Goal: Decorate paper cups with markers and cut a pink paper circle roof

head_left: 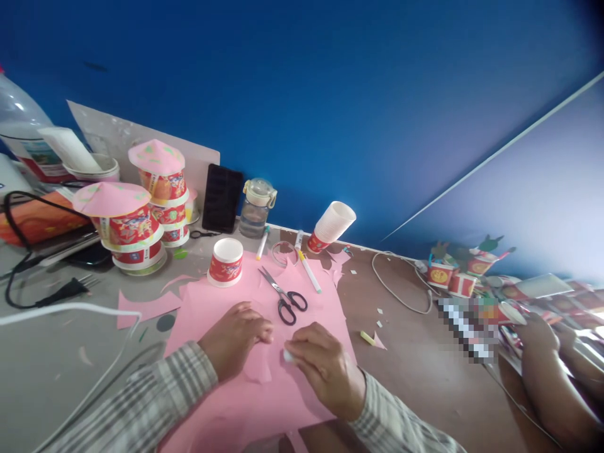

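Observation:
My left hand (238, 340) rests with bent fingers on a small piece of pink paper (259, 368), pressing it on larger pink sheets (306, 396). To its right, my right hand (325, 368) is closed around a small white round-ended thing (287, 356), mostly hidden by the fingers. Black-handled scissors (285, 299) lie half open just beyond both hands. Farther back on the pink sheets stands a red and white paper cup (225, 263), upside down. A yellow and white marker (309, 272) lies to the right of the scissors.
Decorated cup towers with pink paper roofs (113, 198) stand at the left, near cables and a plug (70, 290). A phone (221, 198), a water bottle (257, 207) and leaning stacked cups (331, 226) line the blue wall. Another person's arm (542, 358) is at the right.

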Action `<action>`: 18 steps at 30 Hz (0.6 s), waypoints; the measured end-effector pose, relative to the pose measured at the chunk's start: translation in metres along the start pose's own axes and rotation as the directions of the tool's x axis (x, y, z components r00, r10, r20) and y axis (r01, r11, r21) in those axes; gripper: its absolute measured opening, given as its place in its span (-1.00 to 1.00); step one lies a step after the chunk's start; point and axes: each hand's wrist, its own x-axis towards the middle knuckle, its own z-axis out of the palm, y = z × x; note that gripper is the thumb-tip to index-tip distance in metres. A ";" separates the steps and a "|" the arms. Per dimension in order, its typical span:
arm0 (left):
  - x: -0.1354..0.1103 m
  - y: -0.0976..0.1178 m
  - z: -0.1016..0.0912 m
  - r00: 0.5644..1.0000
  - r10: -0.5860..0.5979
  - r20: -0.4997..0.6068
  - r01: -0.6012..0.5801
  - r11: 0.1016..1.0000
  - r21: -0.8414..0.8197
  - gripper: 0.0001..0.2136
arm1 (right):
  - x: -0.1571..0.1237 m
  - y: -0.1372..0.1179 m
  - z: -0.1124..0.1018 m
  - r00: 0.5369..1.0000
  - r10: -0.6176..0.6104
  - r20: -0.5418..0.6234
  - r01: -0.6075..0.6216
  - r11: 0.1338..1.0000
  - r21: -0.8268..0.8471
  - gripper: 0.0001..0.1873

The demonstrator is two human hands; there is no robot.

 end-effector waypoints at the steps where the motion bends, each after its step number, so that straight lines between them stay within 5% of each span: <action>1: 0.000 0.000 -0.001 1.000 -0.012 -0.006 0.012 1.000 -0.003 -0.68 | 0.005 0.000 -0.001 1.000 -0.017 -0.004 0.017 1.000 -0.012 -0.83; 13: 0.006 0.007 -0.006 0.993 -0.070 0.093 0.076 0.995 -0.059 -0.80 | 0.008 0.001 0.032 0.996 -0.047 0.080 0.052 0.997 -0.059 -0.82; 18: 0.004 0.005 -0.004 0.994 -0.081 0.077 0.085 0.995 -0.056 -0.76 | -0.009 -0.003 0.023 0.987 -0.054 0.153 0.063 0.996 -0.060 -0.82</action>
